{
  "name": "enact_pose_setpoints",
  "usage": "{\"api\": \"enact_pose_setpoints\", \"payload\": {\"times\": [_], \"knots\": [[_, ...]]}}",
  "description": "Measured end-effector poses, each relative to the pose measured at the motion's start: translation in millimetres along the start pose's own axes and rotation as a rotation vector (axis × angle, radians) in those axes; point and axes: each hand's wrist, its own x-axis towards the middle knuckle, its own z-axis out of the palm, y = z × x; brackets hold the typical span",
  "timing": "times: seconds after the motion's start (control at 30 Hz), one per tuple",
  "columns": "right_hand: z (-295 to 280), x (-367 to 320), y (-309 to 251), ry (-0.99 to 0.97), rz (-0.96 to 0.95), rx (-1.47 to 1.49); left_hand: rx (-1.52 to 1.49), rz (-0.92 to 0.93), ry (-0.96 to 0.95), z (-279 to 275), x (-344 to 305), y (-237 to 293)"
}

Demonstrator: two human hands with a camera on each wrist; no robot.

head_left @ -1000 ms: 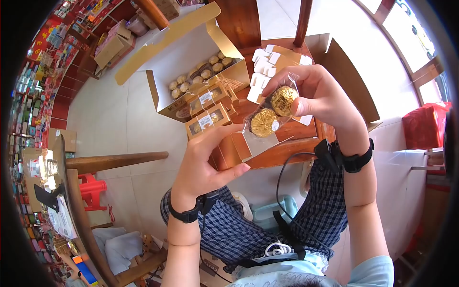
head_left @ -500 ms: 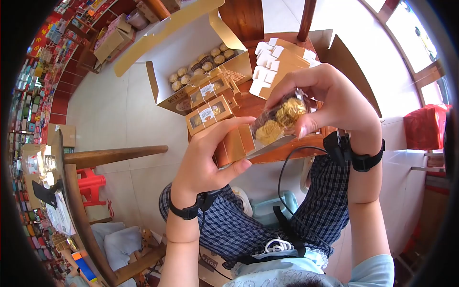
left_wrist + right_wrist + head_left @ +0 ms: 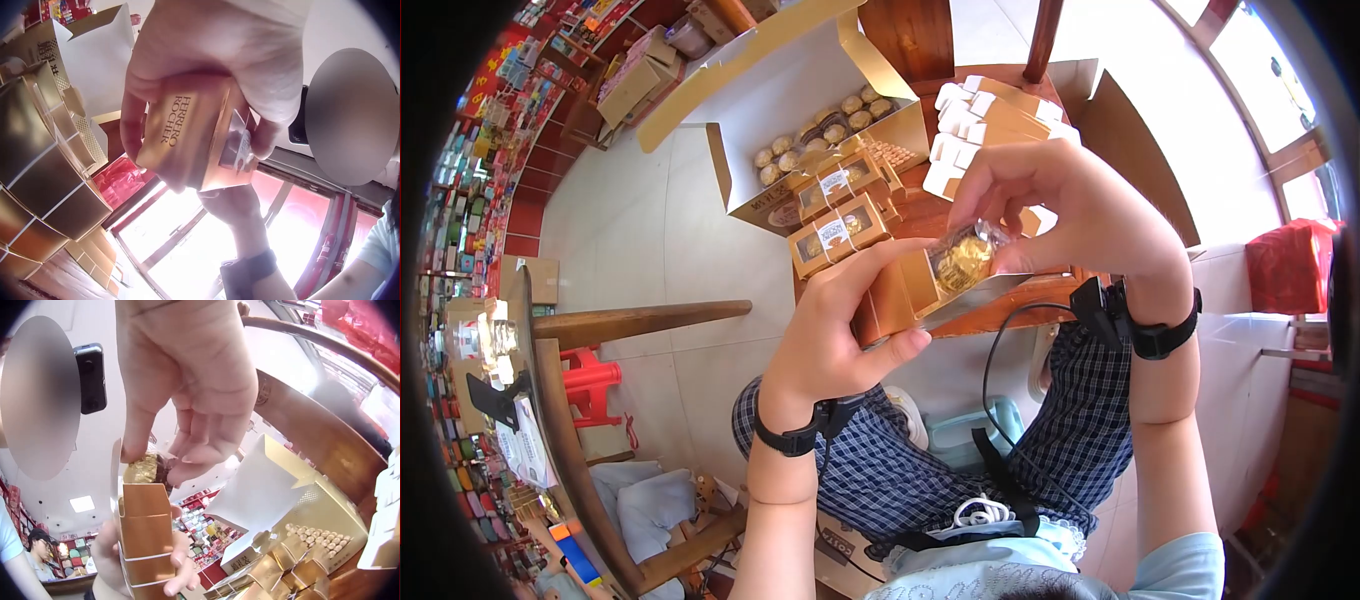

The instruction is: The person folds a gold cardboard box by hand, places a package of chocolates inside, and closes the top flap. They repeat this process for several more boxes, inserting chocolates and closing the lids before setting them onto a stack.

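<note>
Over the brown wooden desk (image 3: 920, 212), the left hand (image 3: 835, 325) has its fingers wrapped round a small gold cardboard box (image 3: 897, 298), the right hand (image 3: 1085, 210) pinching a clear-wrapped gold-foil ball (image 3: 967, 264) into its right end (apparently loading, calling for a straight push).

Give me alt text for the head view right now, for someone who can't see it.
The left hand grips a small gold carton while the right hand pinches a clear-wrapped gold sweet partly inside its open end. Beyond them are small windowed boxes, a large open box holding round sweets, and flattened cartons.
</note>
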Motion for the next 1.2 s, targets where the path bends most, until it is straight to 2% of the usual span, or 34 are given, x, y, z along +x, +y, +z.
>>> {"api": "enact_pose_setpoints", "payload": {"times": [0.07,0.13,0.2,0.33,0.43,0.5,0.63,0.7,0.83,0.9,0.93,1.0,1.07,1.1,1.13,1.2], "knots": [[1,1,-1,-0.061,0.053,-0.063,0.047,0.044,-0.014,-1,1,-3],[4,2,2,-0.06,0.025,-0.073,0.094,0.09,-0.027,-1,1,-4],[4,2,3,-0.059,-0.003,-0.082,0.033,-0.041,-0.104,-1,0,-3],[6,2,1,-0.04,0.001,-0.129,0.028,0.002,-0.081,0,0,-3],[13,6,-5,-0.057,0.043,-0.2,0.077,-0.061,-0.102,1,1,-1],[15,6,-4,-0.054,0.02,-0.196,0.075,0.057,-0.035,5,0,-9],[18,10,4,-0.048,-0.038,-0.2,0.028,0.092,-0.056,8,2,-9],[21,14,3,-0.146,0.098,-0.321,0.022,0.001,-0.104,8,1,-6],[18,17,12,-0.172,0.143,-0.237,0.044,0.015,-0.153,9,3,-14],[12,19,28,-0.1,-0.086,-0.034,-0.449,-0.117,-0.086,17,0,-24],[10,17,35,0.024,-0.096,0.136,-0.447,-0.114,-0.082,18,-1,-23],[3,24,43,-0.123,-0.212,0.31,-0.825,-0.163,-0.108,20,1,-17],[14,25,49,-0.228,-0.183,0.449,-0.752,-0.125,-0.085,22,3,-18],[26,28,50,-0.285,-0.246,0.524,-0.976,-0.144,-0.123,24,-1,-17],[33,25,48,-0.326,-0.158,0.656,-1.2,-0.163,-0.161,27,-2,-16],[42,25,37,-0.325,-0.116,0.692,-1.176,-0.215,-0.112,35,-3,-14]]}}
